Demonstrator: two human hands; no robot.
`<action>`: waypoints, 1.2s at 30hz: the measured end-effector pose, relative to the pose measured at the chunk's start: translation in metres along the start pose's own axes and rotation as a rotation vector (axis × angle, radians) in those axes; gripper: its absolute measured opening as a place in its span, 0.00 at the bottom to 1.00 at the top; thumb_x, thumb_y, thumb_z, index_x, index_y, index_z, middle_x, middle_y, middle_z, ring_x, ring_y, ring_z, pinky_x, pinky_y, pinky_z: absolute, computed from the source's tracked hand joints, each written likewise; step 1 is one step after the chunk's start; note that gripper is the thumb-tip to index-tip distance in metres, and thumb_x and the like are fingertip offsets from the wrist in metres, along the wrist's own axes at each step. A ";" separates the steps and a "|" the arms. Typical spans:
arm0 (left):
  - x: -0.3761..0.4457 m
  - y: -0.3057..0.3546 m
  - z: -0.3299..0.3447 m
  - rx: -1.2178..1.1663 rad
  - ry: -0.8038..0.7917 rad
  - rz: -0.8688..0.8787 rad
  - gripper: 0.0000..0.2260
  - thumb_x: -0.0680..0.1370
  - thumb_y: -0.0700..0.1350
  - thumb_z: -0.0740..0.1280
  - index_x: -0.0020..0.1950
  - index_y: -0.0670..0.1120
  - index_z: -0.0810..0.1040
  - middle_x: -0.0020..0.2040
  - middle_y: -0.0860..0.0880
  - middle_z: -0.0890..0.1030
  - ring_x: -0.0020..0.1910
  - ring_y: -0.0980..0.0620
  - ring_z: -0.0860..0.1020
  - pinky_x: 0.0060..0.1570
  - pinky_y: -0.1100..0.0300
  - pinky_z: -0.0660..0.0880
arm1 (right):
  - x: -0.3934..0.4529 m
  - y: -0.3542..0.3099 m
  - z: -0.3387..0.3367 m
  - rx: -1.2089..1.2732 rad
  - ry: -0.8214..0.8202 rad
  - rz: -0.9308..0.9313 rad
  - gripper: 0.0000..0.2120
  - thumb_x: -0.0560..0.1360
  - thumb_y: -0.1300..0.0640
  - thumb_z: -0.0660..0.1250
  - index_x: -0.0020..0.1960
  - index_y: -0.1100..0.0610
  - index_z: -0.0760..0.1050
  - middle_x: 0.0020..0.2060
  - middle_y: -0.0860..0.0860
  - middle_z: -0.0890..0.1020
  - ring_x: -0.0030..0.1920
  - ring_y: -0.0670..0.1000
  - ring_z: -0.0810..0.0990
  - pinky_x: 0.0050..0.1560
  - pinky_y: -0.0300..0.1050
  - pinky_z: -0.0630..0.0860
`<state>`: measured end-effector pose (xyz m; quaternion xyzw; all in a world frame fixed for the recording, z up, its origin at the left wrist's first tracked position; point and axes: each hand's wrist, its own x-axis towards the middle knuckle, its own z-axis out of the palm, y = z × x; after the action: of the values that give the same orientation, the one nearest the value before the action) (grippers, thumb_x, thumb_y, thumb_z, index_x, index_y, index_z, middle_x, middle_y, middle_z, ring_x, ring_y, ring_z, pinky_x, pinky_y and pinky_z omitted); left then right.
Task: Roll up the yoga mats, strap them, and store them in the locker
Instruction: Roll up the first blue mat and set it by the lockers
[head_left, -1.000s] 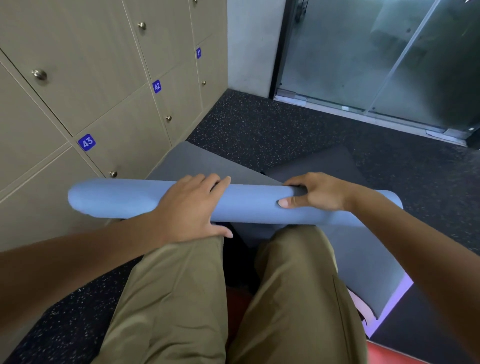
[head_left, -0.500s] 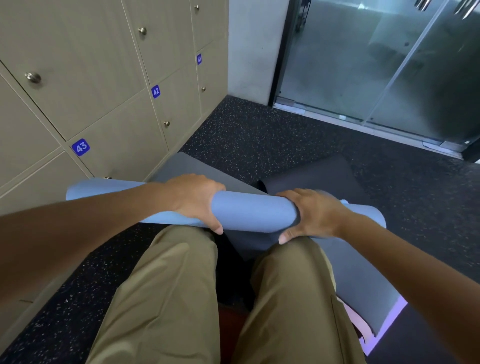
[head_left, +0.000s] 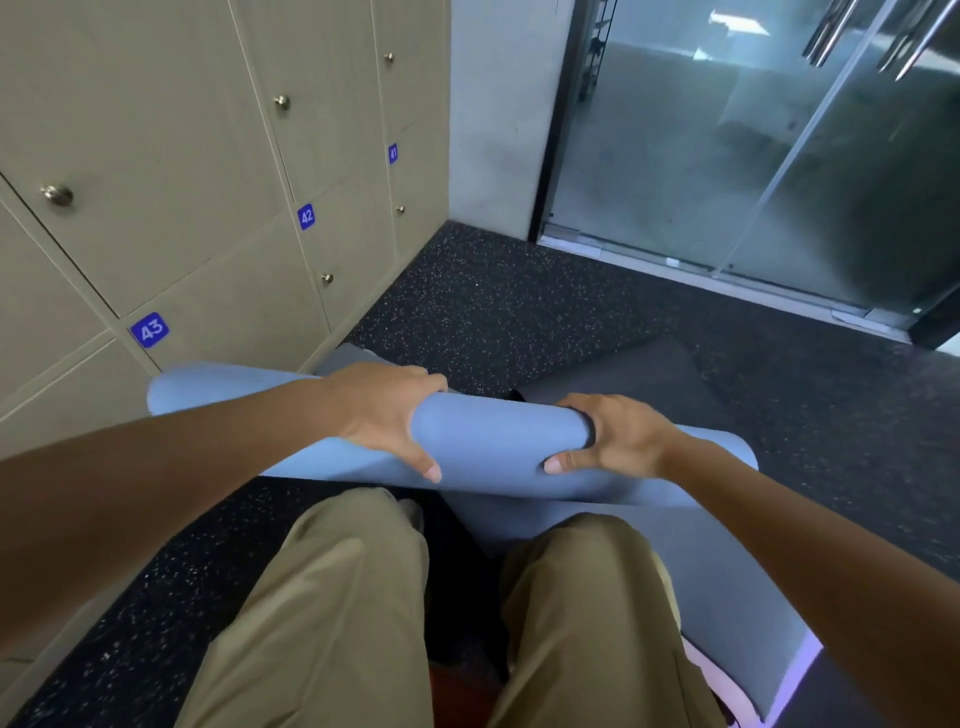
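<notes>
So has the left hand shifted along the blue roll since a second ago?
Yes. The left hand slid toward the locker-side end of the blue roll, widening its gap from the right hand.

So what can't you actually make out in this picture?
- Strap: none shows in the head view; whether one lies under the blue mat is hidden.
- Left hand and right hand: fingertips wrap behind the roll.
- Dark mat: near part covered by the roll.
- Lockers: doors closed, insides unseen.
- Behind the glass door: blurred.
</notes>
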<state>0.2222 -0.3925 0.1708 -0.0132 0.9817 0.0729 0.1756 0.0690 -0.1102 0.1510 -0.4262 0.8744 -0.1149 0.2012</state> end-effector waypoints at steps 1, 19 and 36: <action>0.002 -0.002 -0.004 0.040 0.042 0.000 0.39 0.56 0.77 0.72 0.61 0.60 0.69 0.54 0.59 0.76 0.53 0.52 0.77 0.53 0.49 0.74 | 0.004 0.000 -0.007 0.019 0.005 0.008 0.31 0.63 0.25 0.74 0.58 0.41 0.75 0.51 0.38 0.81 0.53 0.46 0.79 0.58 0.48 0.76; -0.046 -0.013 -0.184 0.263 0.359 -0.112 0.31 0.60 0.74 0.73 0.52 0.56 0.72 0.40 0.55 0.79 0.40 0.50 0.77 0.35 0.55 0.68 | 0.011 -0.066 -0.145 -0.236 0.282 -0.070 0.57 0.55 0.30 0.80 0.77 0.39 0.58 0.70 0.45 0.71 0.70 0.53 0.69 0.71 0.56 0.68; -0.244 0.038 -0.317 0.340 0.737 -0.266 0.31 0.62 0.72 0.74 0.57 0.59 0.70 0.48 0.53 0.80 0.46 0.45 0.76 0.39 0.56 0.73 | -0.087 -0.210 -0.291 -0.627 0.793 -0.207 0.48 0.62 0.33 0.77 0.77 0.45 0.61 0.66 0.49 0.76 0.66 0.57 0.73 0.67 0.55 0.68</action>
<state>0.3407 -0.4019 0.5546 -0.1359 0.9665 -0.1231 -0.1796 0.1335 -0.1611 0.5110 -0.4739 0.8292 -0.0193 -0.2957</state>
